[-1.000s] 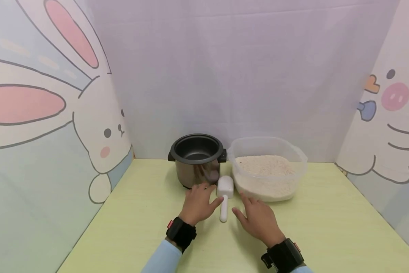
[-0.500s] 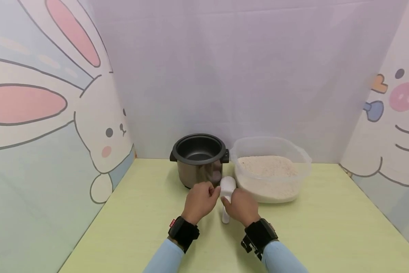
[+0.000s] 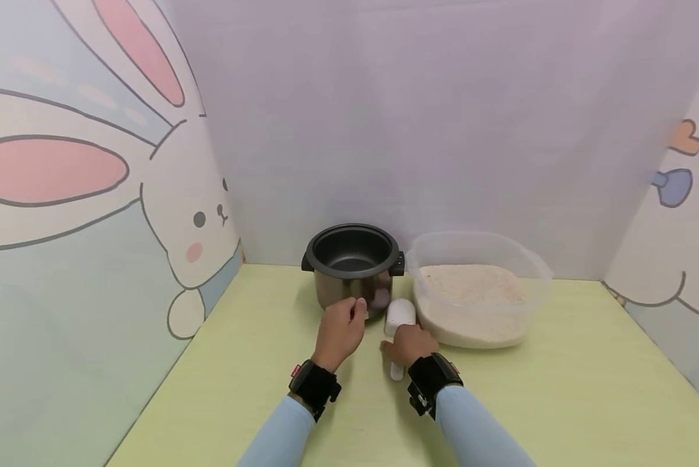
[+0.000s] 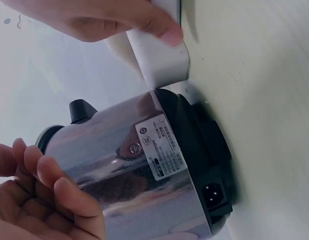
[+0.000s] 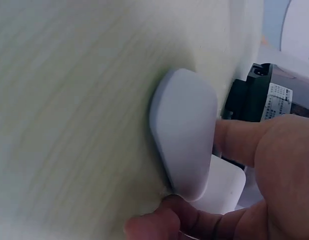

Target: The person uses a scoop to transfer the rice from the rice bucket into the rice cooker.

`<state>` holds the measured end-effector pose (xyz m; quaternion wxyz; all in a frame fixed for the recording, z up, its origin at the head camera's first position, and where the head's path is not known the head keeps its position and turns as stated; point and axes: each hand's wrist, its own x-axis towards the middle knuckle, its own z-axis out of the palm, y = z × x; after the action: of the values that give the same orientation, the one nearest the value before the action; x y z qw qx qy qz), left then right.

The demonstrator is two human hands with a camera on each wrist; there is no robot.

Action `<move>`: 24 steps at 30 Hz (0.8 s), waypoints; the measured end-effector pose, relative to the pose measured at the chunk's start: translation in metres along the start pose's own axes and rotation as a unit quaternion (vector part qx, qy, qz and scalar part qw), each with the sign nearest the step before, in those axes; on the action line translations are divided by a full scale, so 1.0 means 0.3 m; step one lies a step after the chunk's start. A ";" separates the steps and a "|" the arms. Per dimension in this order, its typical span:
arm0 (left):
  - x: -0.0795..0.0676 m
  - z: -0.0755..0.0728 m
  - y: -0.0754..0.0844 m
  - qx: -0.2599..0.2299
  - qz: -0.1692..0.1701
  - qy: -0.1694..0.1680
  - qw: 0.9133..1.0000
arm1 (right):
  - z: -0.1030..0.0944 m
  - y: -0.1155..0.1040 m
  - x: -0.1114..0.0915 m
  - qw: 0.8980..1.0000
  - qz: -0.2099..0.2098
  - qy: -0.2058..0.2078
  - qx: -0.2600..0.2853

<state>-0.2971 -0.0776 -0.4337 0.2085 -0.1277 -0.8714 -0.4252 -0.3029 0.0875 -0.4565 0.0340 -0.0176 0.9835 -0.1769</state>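
Observation:
My right hand (image 3: 410, 344) bends over the handle of a white scoop (image 3: 400, 314) lying bowl-down on the table. In the right wrist view, thumb and fingers close around the scoop's handle (image 5: 184, 130) from two sides. My left hand (image 3: 340, 331) hovers in front of a rice cooker (image 3: 328, 285), fingers loosely curled and holding nothing. The left wrist view puts that hand beside the cooker's shiny body (image 4: 119, 165), with its label and power socket in sight. Right of the scoop stands a clear plastic tub (image 3: 539, 275) of pale grain, seemingly rice (image 3: 472, 282).
The cooker has no lid and its dark inner pot (image 3: 352, 250) shows. Cooker, scoop and tub stand close together toward the back of the pale yellow table (image 3: 256, 389). A plain cloth backdrop (image 3: 384, 117) rises behind, with cartoon-printed panels (image 3: 63, 298) at both sides.
The right hand has come left from beside the tub, fingers curling onto the scoop's handle. The left hand's spread fingers have curled in. The head view has shifted slightly right to left.

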 end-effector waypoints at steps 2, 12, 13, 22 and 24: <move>0.006 0.000 -0.004 0.000 -0.002 0.009 1.000 | -0.005 0.001 0.009 1.000 0.004 -0.011 -0.004; 0.050 -0.018 -0.053 -0.029 -0.077 0.076 0.994 | -0.013 0.001 0.015 1.000 0.009 -0.006 0.006; 0.057 -0.020 -0.059 -0.037 -0.083 0.077 0.993 | -0.014 0.004 0.015 1.000 0.003 -0.002 0.008; 0.136 -0.062 -0.135 -0.073 -0.128 0.155 0.977 | -0.007 0.025 0.016 0.999 -0.001 -0.001 0.032; 0.160 -0.077 -0.150 -0.081 -0.139 0.169 0.972 | -0.008 0.026 0.013 0.999 0.000 0.000 0.036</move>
<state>-0.3513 -0.1211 -0.4292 0.2807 0.0524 -0.7953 -0.5348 -0.3071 0.0954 -0.4571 0.0342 -0.0168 0.9765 -0.2122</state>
